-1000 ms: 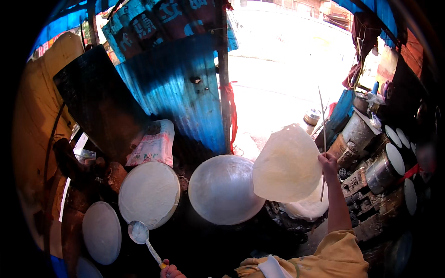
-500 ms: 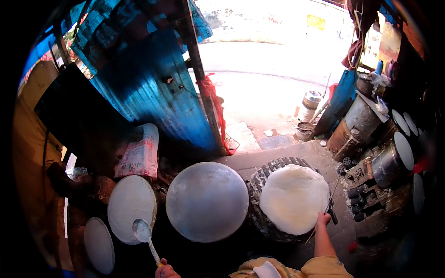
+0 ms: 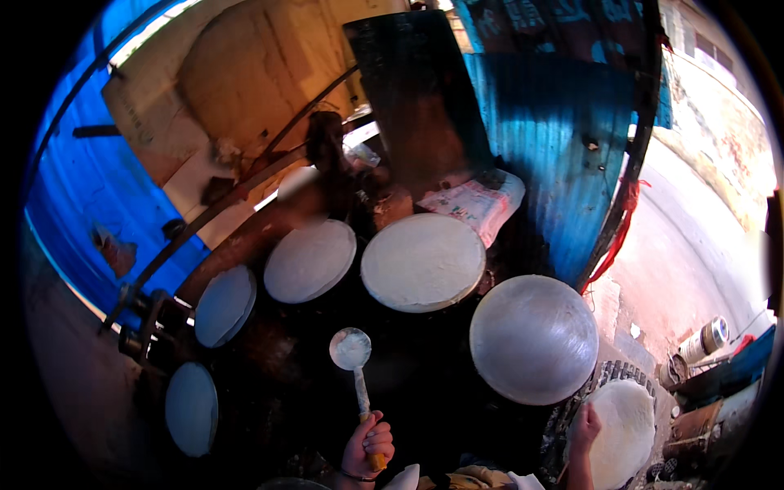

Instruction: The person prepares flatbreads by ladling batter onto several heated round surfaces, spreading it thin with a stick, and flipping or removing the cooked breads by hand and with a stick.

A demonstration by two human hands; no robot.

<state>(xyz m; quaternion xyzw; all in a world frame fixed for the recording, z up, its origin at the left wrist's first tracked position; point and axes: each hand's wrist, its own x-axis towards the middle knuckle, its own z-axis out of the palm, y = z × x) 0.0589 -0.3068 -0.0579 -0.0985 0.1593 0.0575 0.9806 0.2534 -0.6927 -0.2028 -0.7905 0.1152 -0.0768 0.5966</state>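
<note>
I have left hand (image 3: 367,445) clamped on the handle of a metal ladle (image 3: 351,349), white paste in its bowl. Right hand (image 3: 585,426) looks curled by the left edge of the pale flatbread (image 3: 627,437); can't tell if it's gripping anything. Flatbread lies right of the bare round griddle (image 3: 535,339). Beyond: white-coated round pan (image 3: 423,263), printed sack (image 3: 474,204), blue corrugated sheet (image 3: 547,155).

1. A makeshift cooking stall, its right side open to a sunlit road (image 3: 690,220).
2. Patchwork walls: blue corrugated metal (image 3: 539,155) and brown sheeting (image 3: 253,73).
3. Several pale-topped round discs (image 3: 422,263) curve around a dark work area, beside a bare metal griddle (image 3: 535,339).
4. A ladle (image 3: 351,349) with whitish residue; a large, pale flatbread (image 3: 625,433) on a slatted rack (image 3: 611,373).
</note>
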